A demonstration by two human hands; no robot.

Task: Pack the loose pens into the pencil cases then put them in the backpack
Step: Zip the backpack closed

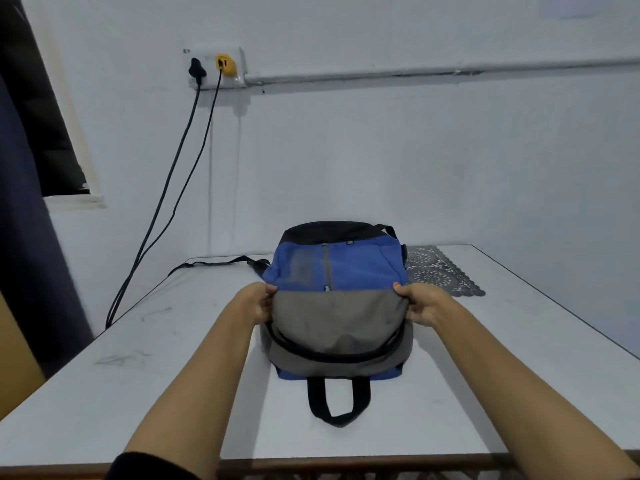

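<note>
Right now I have the backpack [332, 268] lying flat on the white table [138, 375], its carry handle [337, 400] pointing back at me. That way its mouth faces me and I can reach in without turning it. My left hand [258, 303] pinches the left edge of the grey flap [337, 317] and my right hand [420, 304] pinches the right edge, fingers curled round the cloth on both sides. Gripping at the two edges lets me lift the flap evenly and pull the opening wide. A dark gap along the zip [332, 355] shows below the flap, so I judge the main pocket to be at least partly open. No pens or pencil cases show anywhere on the table, and I cannot tell whether they are inside. One shoulder strap [214, 262] trails off to the left, and a lace mat [440, 271] lies just behind the bag on the right.
</note>
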